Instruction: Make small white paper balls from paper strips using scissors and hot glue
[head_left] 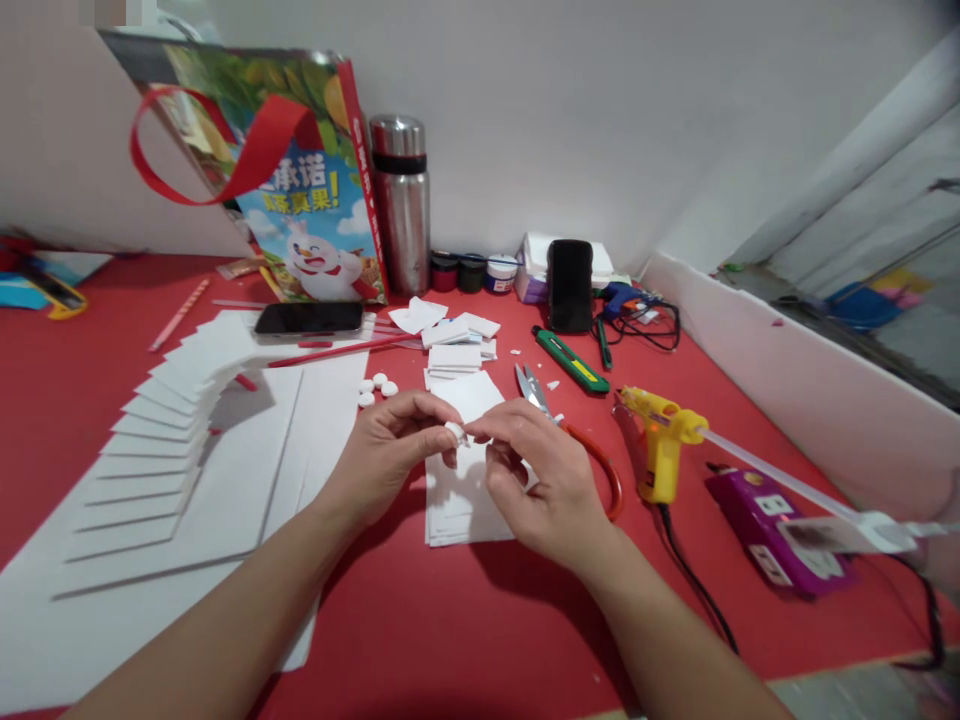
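Two bare hands meet over a red table, working at a small white piece held just above a stack of white sheets. The left hand pinches the piece between thumb and forefinger. The right hand is loosely curled, its forefinger reaching to the edge of the piece; from where I stand I cannot tell whether it grips or only touches.

The piece is mostly hidden by the fingertips, so a slack pinch could let it drop, and white on white it would be easy to lose. Squeezed too hard, it might crease. A few small white discs lie loose near the left hand, where a stray knuckle could scatter them.

To the right, red-handled scissors lie with blades parted beside the right hand; a careless backward sweep might meet them. Beyond stands a yellow glue gun, its cord trailing toward the table's near edge. The right forearm could snag that cord and tip the gun; whether it is hot, I cannot tell.
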